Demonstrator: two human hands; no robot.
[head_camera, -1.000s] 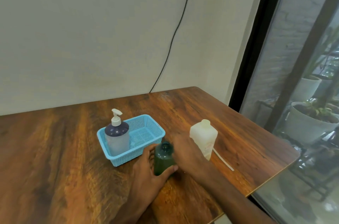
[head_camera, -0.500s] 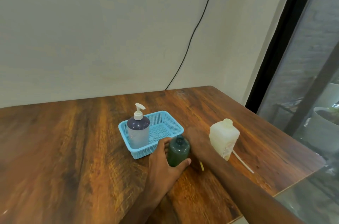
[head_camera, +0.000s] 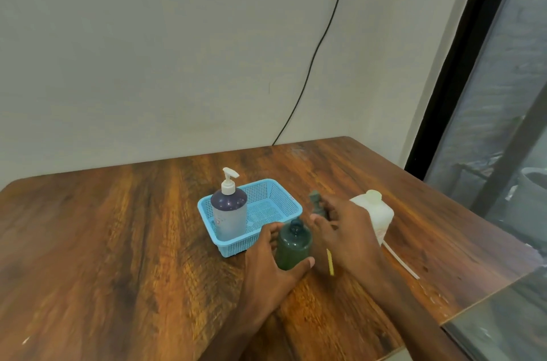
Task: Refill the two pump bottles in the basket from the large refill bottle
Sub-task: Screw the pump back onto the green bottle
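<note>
A small green bottle (head_camera: 291, 248) stands on the table just in front of the blue basket (head_camera: 266, 212), its neck uncapped. My left hand (head_camera: 266, 269) grips its body. My right hand (head_camera: 346, 230) is just right of the bottle and holds the green pump head (head_camera: 314, 199); the pump's yellowish tube (head_camera: 330, 266) hangs below the hand. A purple-topped bottle with a white pump (head_camera: 229, 212) stands upright in the basket's left end. Behind my right hand stands the white refill bottle (head_camera: 379, 212), cap on.
A thin white tube (head_camera: 399, 261) lies on the wooden table (head_camera: 118, 242) right of my right arm. The table's right edge (head_camera: 473, 304) is close, with a glass window (head_camera: 503, 94) beyond. A black cable (head_camera: 319, 44) hangs down the wall behind.
My right hand has moved from over the green bottle's top to its right, and the pump head and tube now show in it. My left hand has kept its grip on the bottle.
</note>
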